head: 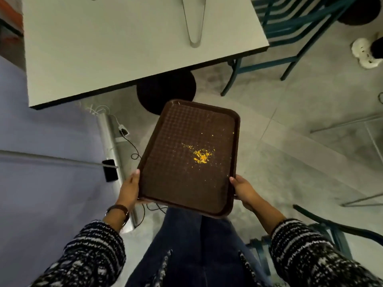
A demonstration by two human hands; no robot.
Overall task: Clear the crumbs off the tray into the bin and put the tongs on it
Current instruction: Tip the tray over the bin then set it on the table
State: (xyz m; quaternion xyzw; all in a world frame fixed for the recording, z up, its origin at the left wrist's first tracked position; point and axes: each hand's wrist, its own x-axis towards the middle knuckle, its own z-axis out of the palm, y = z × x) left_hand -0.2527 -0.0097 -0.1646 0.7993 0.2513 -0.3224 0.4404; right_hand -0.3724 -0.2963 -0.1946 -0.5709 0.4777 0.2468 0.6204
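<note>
I hold a brown textured tray (178,183) in front of my legs, away from the table. My left hand (129,188) grips its near left corner and my right hand (243,189) grips its near right edge. A small heap of yellow crumbs (201,156) lies right of the tray's middle, with finer specks scattered around it. Metal tongs (193,21) lie on the white table (103,59) at the top, their closed end toward me. No bin is in view.
A black round stool (165,92) stands under the table's near edge. Teal metal chairs (290,38) stand at the upper right and another chair (331,226) at my right. A metal post (112,146), cables and a charger sit on the floor at left.
</note>
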